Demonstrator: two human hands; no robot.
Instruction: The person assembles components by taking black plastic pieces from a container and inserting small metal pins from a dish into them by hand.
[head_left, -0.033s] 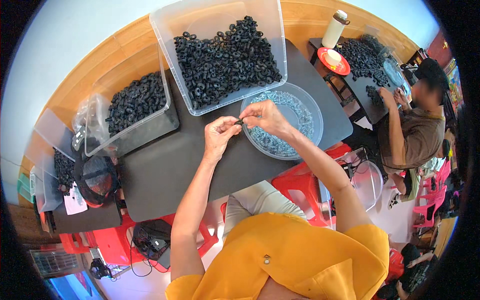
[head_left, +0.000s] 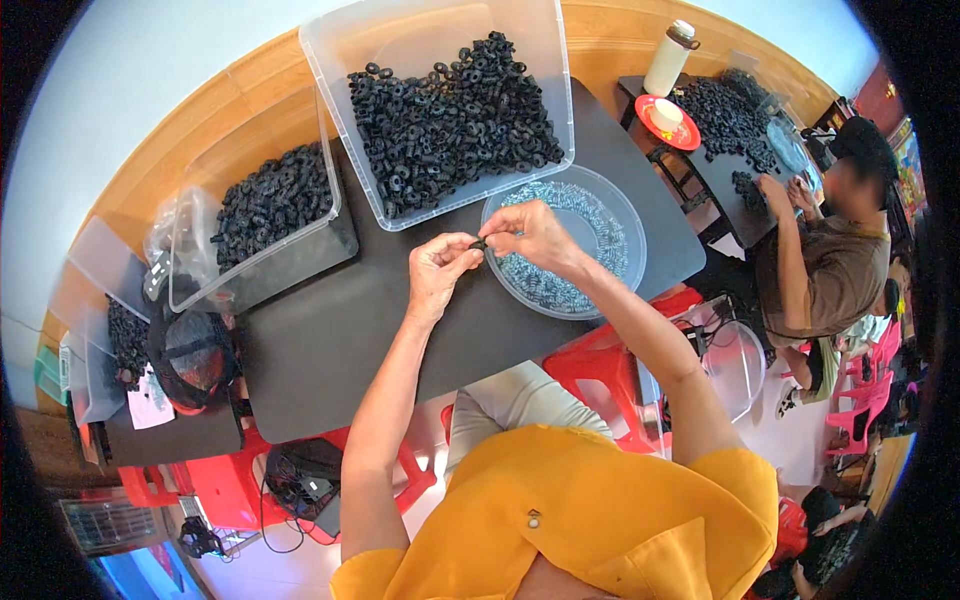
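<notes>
Between my two hands is a small black plastic part (head_left: 480,243), mostly covered by fingertips. My left hand (head_left: 440,270) pinches it from the left with thumb and fingers. From the right, my right hand (head_left: 535,236) closes its fingertips on the same spot; whether a second small piece is in them is hidden. Under my right hand stands a round clear tub (head_left: 632,215) of small silvery metal pieces (head_left: 545,285) that look like springs. Just beyond my hands, a large clear bin (head_left: 440,212) is tilted toward me, holding a heap of small black ring-like parts (head_left: 450,130).
A second clear bin (head_left: 290,262) of black parts stands left on the dark table (head_left: 330,370). Red stools (head_left: 600,375) are below the table edge. At right, a person (head_left: 830,240) handles black parts at another table, near a bottle (head_left: 670,60) and a red plate (head_left: 684,135).
</notes>
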